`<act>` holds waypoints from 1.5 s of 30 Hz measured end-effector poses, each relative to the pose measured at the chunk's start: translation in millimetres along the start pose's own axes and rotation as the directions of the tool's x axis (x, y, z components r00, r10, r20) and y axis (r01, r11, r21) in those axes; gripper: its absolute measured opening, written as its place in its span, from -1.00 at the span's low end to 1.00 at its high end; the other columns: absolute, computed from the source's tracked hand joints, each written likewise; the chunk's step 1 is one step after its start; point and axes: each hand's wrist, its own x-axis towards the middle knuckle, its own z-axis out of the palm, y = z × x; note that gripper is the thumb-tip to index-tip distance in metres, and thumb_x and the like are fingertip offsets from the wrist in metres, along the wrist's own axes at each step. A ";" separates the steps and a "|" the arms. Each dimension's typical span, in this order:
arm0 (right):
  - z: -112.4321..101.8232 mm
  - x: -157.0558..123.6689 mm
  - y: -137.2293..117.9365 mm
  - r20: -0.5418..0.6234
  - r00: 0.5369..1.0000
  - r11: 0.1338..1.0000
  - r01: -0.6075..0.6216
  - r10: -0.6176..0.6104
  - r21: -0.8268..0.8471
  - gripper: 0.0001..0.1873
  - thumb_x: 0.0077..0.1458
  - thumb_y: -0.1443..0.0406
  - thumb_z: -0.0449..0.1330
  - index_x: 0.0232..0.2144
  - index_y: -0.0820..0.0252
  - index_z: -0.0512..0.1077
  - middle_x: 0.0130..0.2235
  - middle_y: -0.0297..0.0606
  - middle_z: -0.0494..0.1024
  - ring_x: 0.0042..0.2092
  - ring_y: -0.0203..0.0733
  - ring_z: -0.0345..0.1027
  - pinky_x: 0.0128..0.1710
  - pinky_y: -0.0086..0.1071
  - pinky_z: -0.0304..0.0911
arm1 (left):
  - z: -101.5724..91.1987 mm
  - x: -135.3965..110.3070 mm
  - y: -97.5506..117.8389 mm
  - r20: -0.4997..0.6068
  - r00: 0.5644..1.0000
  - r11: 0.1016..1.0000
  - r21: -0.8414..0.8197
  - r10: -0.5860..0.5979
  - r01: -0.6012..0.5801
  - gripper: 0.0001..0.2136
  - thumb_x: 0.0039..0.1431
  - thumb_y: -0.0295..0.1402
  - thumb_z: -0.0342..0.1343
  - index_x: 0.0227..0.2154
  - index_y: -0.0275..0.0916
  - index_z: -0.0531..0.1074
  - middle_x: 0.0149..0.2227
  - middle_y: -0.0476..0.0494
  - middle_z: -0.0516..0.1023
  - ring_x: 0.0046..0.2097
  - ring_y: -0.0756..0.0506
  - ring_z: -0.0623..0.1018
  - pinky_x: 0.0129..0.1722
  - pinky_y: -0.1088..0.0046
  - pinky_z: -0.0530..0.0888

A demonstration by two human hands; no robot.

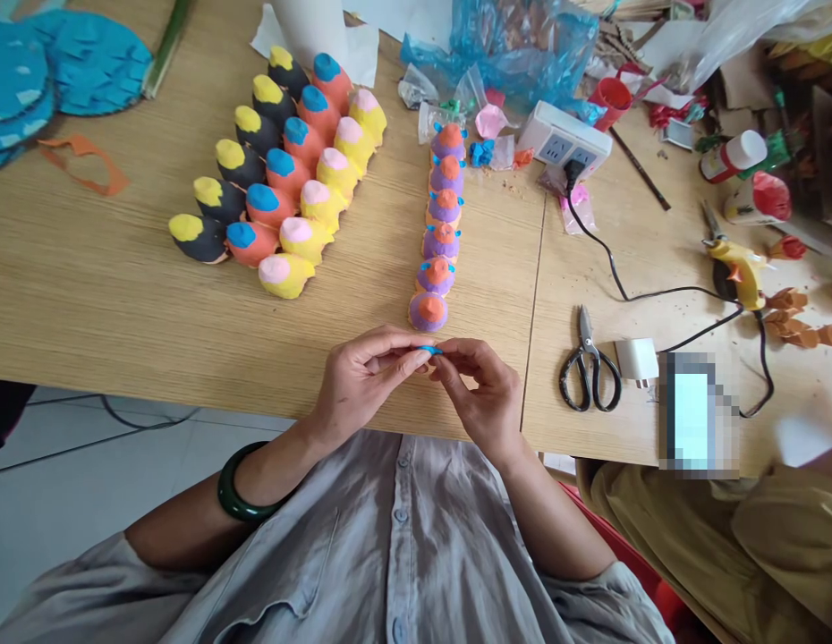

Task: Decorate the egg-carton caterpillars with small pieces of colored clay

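Left hand [362,380], right hand [484,391]: both pinched on blue bit [429,350], between fingertips, just before near end of purple row [445,210]. Bit likely soft: hard squeeze could flatten or tear it; slack pinch could drop it on table [369,268]. Careless forward reach could knock row askew. Scissors [586,343] well apart, to right; small risk.

Scissors [587,347]: 3 o'clock, blades toward 12
Charger [636,360]: white, 3 o'clock, just beside scissors
Glue gun [743,273]: yellow, 3 o'clock, farther out
Power strip [564,132]: 1 o'clock, black plug [575,172] in
Blue bag [516,54]: 1 o'clock, crumpled
Orange scrap [111,176]: 10 o'clock
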 end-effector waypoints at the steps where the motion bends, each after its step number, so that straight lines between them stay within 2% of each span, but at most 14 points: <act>1: -0.1 0.0 -0.3 -0.005 1.000 1.000 0.017 -0.017 -0.018 -0.91 0.31 0.24 0.33 -0.16 0.10 0.56 -0.23 -0.28 0.71 -0.27 -0.26 0.66 -0.19 -0.35 0.62 | -0.4 -0.1 -0.2 0.000 1.000 1.000 -0.006 0.007 -0.007 -0.88 0.27 -0.40 0.36 -0.14 -0.20 0.71 -0.22 -0.05 0.71 -0.27 0.01 0.71 -0.18 0.56 0.70; 4: -0.2 0.3 -1.0 0.001 0.999 0.998 0.046 -0.046 -0.032 -0.97 0.32 0.30 0.31 -0.19 0.11 0.55 -0.25 -0.29 0.71 -0.29 -0.28 0.66 -0.23 -0.40 0.61 | -1.6 0.0 -1.4 0.010 0.999 0.999 0.000 0.048 -0.048 -0.77 0.24 -0.41 0.39 -0.04 -0.16 0.69 -0.09 -0.08 0.71 -0.15 -0.02 0.72 -0.11 0.54 0.71; 7: 0.1 0.7 0.0 0.013 0.999 0.999 0.042 -0.042 -0.027 -0.98 0.33 0.31 0.29 -0.21 0.12 0.54 -0.28 -0.30 0.70 -0.31 -0.30 0.64 -0.27 -0.42 0.59 | -1.7 0.2 -2.2 0.028 0.997 0.997 0.037 0.066 -0.067 -0.84 0.26 -0.42 0.37 -0.11 -0.18 0.71 -0.15 -0.07 0.73 -0.14 -0.02 0.73 -0.10 0.57 0.69; 11: 0.3 0.0 3.8 -0.006 0.999 0.999 0.036 -0.036 -0.039 -0.89 0.32 0.27 0.31 -0.10 0.10 0.54 -0.25 -0.30 0.69 -0.28 -0.27 0.63 -0.25 -0.37 0.61 | -0.5 0.0 -1.9 0.003 1.000 0.999 0.034 0.014 -0.014 -0.87 0.30 -0.39 0.34 -0.13 -0.20 0.71 -0.19 -0.06 0.74 -0.24 -0.01 0.74 -0.14 0.57 0.69; 14: -0.7 -0.4 5.2 -0.014 0.996 0.992 0.087 -0.088 -0.086 -0.83 0.33 0.28 0.30 -0.04 0.07 0.54 -0.20 -0.28 0.68 -0.25 -0.27 0.61 -0.24 -0.36 0.61 | -0.3 -0.6 -2.0 0.003 1.000 0.999 0.017 -0.027 0.027 -0.85 0.30 -0.36 0.35 -0.10 -0.21 0.70 -0.18 -0.07 0.75 -0.25 -0.02 0.75 -0.13 0.56 0.69; 18: -2.3 -0.2 3.7 0.027 0.988 0.976 0.153 -0.151 -0.157 -0.87 0.34 0.36 0.28 -0.09 0.06 0.56 -0.21 -0.31 0.67 -0.28 -0.31 0.58 -0.24 -0.38 0.59 | -0.5 -1.6 -1.6 0.004 0.997 0.997 0.013 -0.076 0.076 -0.79 0.27 -0.32 0.38 -0.07 -0.23 0.69 -0.16 -0.09 0.77 -0.22 -0.05 0.76 -0.11 0.53 0.70; 24: -2.0 0.8 1.6 0.024 0.984 0.974 0.178 -0.176 -0.138 -0.87 0.35 0.39 0.25 -0.12 0.08 0.57 -0.20 -0.28 0.67 -0.24 -0.30 0.59 -0.22 -0.38 0.58 | -0.9 0.3 1.0 0.040 0.984 0.978 -0.104 -0.176 0.179 -0.72 0.20 -0.29 0.44 -0.06 -0.24 0.68 -0.14 -0.11 0.76 -0.14 -0.09 0.75 -0.07 0.49 0.69; 29: -0.9 1.1 1.8 0.036 0.981 0.967 0.193 -0.190 -0.168 -0.89 0.35 0.37 0.25 -0.15 0.09 0.58 -0.23 -0.27 0.66 -0.24 -0.28 0.57 -0.24 -0.38 0.56 | -1.4 3.9 -3.2 0.042 0.974 0.966 -0.119 -0.225 0.228 -0.69 0.18 -0.25 0.44 -0.05 -0.26 0.67 -0.21 -0.12 0.74 -0.16 -0.10 0.72 -0.14 0.46 0.68; 32: 0.6 0.1 3.0 0.020 0.996 0.989 0.085 -0.083 -0.123 -0.93 0.32 0.28 0.29 -0.24 0.08 0.59 -0.27 -0.28 0.64 -0.28 -0.27 0.54 -0.25 -0.35 0.57 | -1.6 3.8 -3.6 0.006 0.987 0.987 -0.003 -0.163 0.163 -0.69 0.21 -0.23 0.40 -0.03 -0.25 0.67 -0.22 -0.12 0.72 -0.18 -0.08 0.70 -0.10 0.43 0.67; 34: 0.8 0.8 4.1 0.027 0.995 0.994 -0.097 0.096 0.054 -0.86 0.28 0.18 0.34 -0.27 0.10 0.59 -0.30 -0.30 0.63 -0.35 -0.29 0.51 -0.31 -0.34 0.58 | -2.3 3.5 -2.6 -0.055 0.997 0.987 0.148 -0.056 0.064 -0.75 0.25 -0.25 0.36 -0.06 -0.21 0.68 -0.18 -0.12 0.72 -0.15 -0.08 0.69 -0.05 0.43 0.65; 37: -1.3 4.9 5.6 0.096 0.934 0.855 -0.355 0.345 0.378 -0.70 0.16 0.05 0.44 -0.20 0.12 0.60 -0.33 -0.34 0.64 -0.43 -0.32 0.47 -0.44 -0.36 0.59 | -4.3 4.3 -2.0 -0.091 0.995 0.979 0.204 0.030 -0.011 -0.81 0.29 -0.24 0.32 -0.13 -0.18 0.70 -0.16 -0.13 0.69 -0.19 -0.06 0.66 -0.15 0.46 0.66; 39: -3.7 8.3 6.4 0.131 0.901 0.768 -0.422 0.413 0.481 -0.63 0.07 0.03 0.49 -0.18 0.11 0.62 -0.31 -0.36 0.66 -0.42 -0.33 0.48 -0.45 -0.38 0.59 | -5.4 6.1 -2.9 -0.082 0.994 0.995 0.064 -0.069 0.074 -0.80 0.29 -0.22 0.31 -0.16 -0.20 0.70 -0.20 -0.13 0.67 -0.24 -0.05 0.63 -0.28 0.47 0.65; 41: -5.3 10.4 7.1 0.146 0.890 0.740 -0.442 0.432 0.507 -0.62 0.03 0.04 0.52 -0.19 0.11 0.63 -0.31 -0.36 0.66 -0.41 -0.34 0.48 -0.44 -0.39 0.59 | -5.3 8.4 -3.5 -0.055 0.974 0.971 -0.112 -0.220 0.213 -0.80 0.23 -0.23 0.33 -0.20 -0.24 0.70 -0.26 -0.14 0.65 -0.29 -0.05 0.60 -0.40 0.49 0.60; 45: -5.1 9.7 7.3 0.109 0.908 0.787 -0.406 0.404 0.464 -0.70 0.07 0.08 0.50 -0.23 0.11 0.63 -0.36 -0.39 0.64 -0.44 -0.35 0.47 -0.43 -0.38 0.60 | -1.8 11.6 0.0 0.025 0.930 0.882 -0.309 -0.367 0.356 -0.79 0.13 -0.24 0.37 -0.24 -0.26 0.70 -0.34 -0.10 0.56 -0.43 0.03 0.47 -0.56 0.56 0.43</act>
